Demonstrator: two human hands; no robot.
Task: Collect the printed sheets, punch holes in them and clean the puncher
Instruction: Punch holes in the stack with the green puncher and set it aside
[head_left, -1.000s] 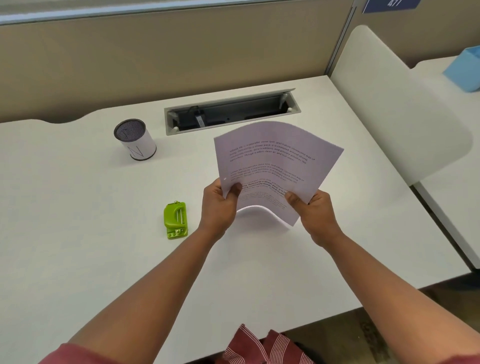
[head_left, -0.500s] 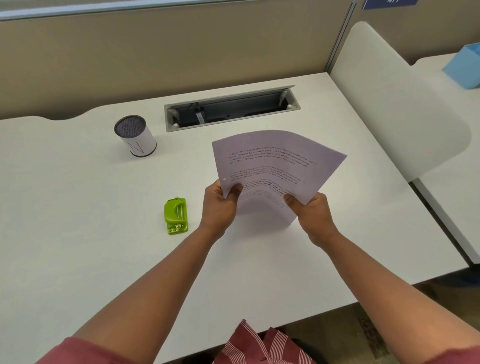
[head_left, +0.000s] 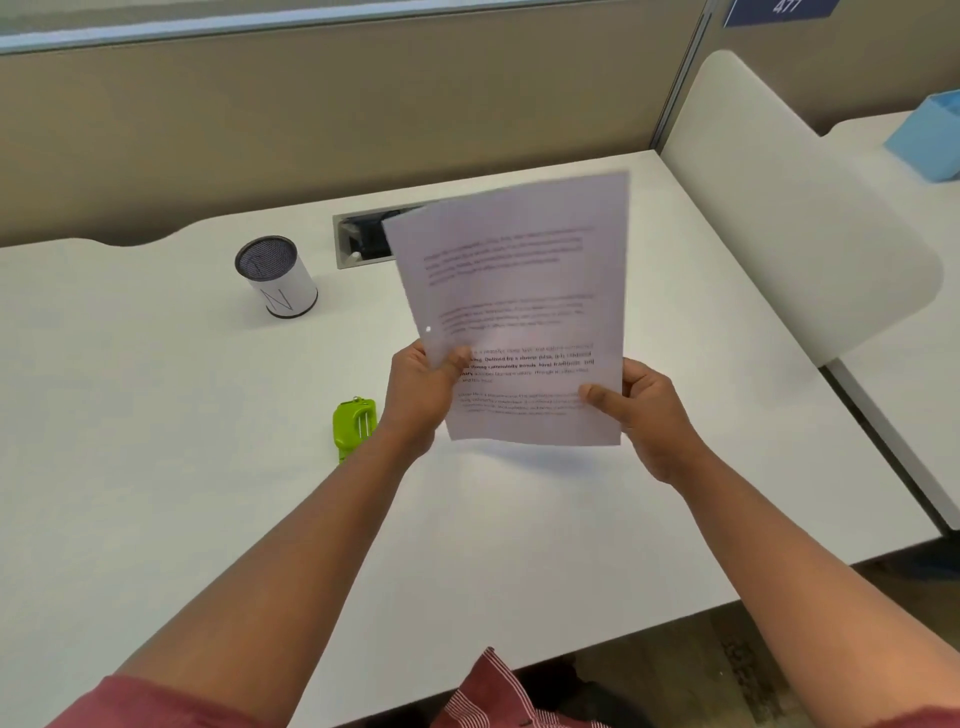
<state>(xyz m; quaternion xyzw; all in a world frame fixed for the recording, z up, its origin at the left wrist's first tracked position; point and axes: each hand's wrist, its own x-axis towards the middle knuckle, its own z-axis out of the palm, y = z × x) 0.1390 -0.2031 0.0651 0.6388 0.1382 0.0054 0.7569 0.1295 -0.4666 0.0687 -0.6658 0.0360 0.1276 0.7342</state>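
Nearest us, red sleeves at the bottom edge, both forearms reaching out over the white table. Left hand pinches the sheets at their lower left edge, thumb on the printed face, other fingers behind. Right hand pinches the lower right corner, thumb on front, fingers wrapped behind. Sheets held upright above the table, clear of it, at 12 o'clock from our hands, print facing us, slightly blurred; one small punched hole shows near the left edge. Green puncher lies on the table at 9 o'clock of the left hand, just beside the wrist, partly hidden by it. Farther, at 10 o'clock, a white cup with a dark mesh top stands upright. Behind the sheets, a cable slot in the table, mostly covered. Beyond, a beige partition; blue box at 2 o'clock on the next table.
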